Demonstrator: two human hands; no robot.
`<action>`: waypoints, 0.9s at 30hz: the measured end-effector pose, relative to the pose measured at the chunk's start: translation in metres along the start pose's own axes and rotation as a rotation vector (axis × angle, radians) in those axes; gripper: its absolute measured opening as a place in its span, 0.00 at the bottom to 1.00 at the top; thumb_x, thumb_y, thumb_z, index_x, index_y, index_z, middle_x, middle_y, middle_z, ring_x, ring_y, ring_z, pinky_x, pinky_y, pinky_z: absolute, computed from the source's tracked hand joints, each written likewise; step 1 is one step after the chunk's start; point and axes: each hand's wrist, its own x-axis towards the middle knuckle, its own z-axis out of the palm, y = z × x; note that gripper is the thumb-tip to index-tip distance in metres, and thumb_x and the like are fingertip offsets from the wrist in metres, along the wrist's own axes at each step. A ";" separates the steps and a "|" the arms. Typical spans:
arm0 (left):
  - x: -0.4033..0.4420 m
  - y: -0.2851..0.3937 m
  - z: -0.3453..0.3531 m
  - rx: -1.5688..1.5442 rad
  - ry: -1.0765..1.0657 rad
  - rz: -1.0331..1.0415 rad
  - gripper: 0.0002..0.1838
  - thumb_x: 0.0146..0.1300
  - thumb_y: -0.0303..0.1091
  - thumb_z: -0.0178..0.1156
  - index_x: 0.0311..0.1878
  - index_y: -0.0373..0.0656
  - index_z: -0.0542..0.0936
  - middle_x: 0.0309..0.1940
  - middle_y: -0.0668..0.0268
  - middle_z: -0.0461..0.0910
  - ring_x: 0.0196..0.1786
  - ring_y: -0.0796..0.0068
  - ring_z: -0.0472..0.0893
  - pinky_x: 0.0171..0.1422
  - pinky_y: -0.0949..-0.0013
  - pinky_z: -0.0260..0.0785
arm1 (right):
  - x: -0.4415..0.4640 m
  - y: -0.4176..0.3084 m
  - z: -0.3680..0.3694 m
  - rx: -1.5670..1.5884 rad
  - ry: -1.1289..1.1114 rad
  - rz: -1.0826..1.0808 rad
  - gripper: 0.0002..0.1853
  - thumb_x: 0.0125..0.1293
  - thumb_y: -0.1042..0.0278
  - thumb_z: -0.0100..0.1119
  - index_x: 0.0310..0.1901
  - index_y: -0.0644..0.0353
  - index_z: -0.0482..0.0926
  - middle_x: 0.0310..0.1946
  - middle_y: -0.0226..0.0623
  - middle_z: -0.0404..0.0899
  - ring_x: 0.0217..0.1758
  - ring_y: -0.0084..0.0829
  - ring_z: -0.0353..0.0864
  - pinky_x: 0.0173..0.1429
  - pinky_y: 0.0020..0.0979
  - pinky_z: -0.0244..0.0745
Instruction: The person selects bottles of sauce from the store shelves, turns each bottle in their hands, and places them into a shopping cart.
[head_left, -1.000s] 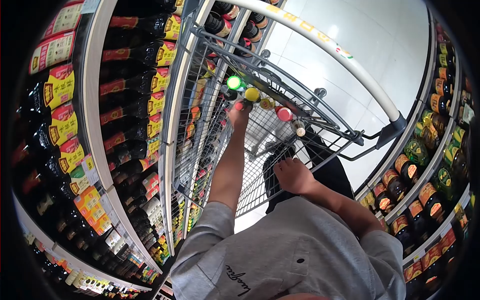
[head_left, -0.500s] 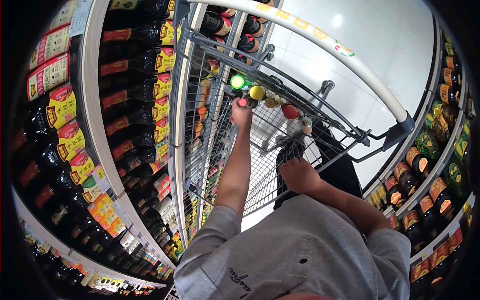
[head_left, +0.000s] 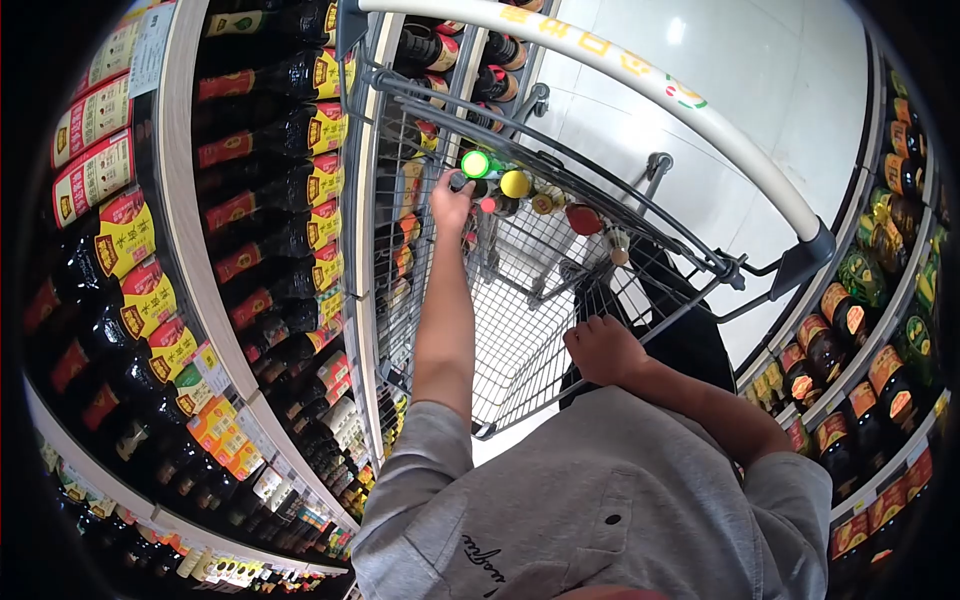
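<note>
My left hand (head_left: 452,205) reaches into the far left corner of a wire shopping cart (head_left: 520,375). Its fingers are closed around the dark grey cap of a bottle (head_left: 458,181); the bottle's body is mostly hidden. Beside it stand a bottle with a bright green cap (head_left: 476,164), one with a yellow cap (head_left: 515,184) and one with a small pink cap (head_left: 487,205). My right hand (head_left: 605,350) is curled over the cart's near rim, its fingertips partly hidden.
Further right in the cart are a red-topped item (head_left: 584,219) and a pale-capped bottle (head_left: 619,248). The white cart handle (head_left: 600,55) arches across the far side. Shelves of dark sauce bottles (head_left: 320,130) line the left; more bottles (head_left: 845,310) fill shelves on the right.
My left hand has shifted left, from beside the pink-capped bottle to the grey-capped one. My right hand keeps its place on the rim. The view has moved slightly.
</note>
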 end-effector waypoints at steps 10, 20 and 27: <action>-0.021 -0.012 0.004 0.022 0.190 0.065 0.19 0.47 0.35 0.70 0.43 0.42 0.80 0.30 0.50 0.82 0.35 0.53 0.83 0.43 0.60 0.73 | 0.001 -0.001 0.001 0.003 -0.065 0.009 0.08 0.53 0.65 0.53 0.31 0.60 0.75 0.25 0.35 0.77 0.29 0.32 0.77 0.32 0.32 0.68; -0.038 0.004 -0.002 -0.036 0.185 0.024 0.20 0.48 0.31 0.69 0.47 0.43 0.79 0.34 0.53 0.83 0.37 0.60 0.84 0.45 0.62 0.73 | 0.003 -0.001 -0.002 0.031 -0.162 0.036 0.09 0.52 0.66 0.53 0.32 0.61 0.75 0.28 0.37 0.78 0.32 0.34 0.78 0.34 0.32 0.69; -0.031 0.007 -0.003 -0.044 0.105 0.055 0.26 0.48 0.27 0.64 0.54 0.42 0.75 0.39 0.48 0.81 0.42 0.55 0.82 0.49 0.61 0.72 | 0.003 -0.001 -0.001 0.036 -0.163 0.039 0.09 0.51 0.67 0.53 0.33 0.62 0.75 0.28 0.39 0.78 0.32 0.35 0.78 0.34 0.33 0.69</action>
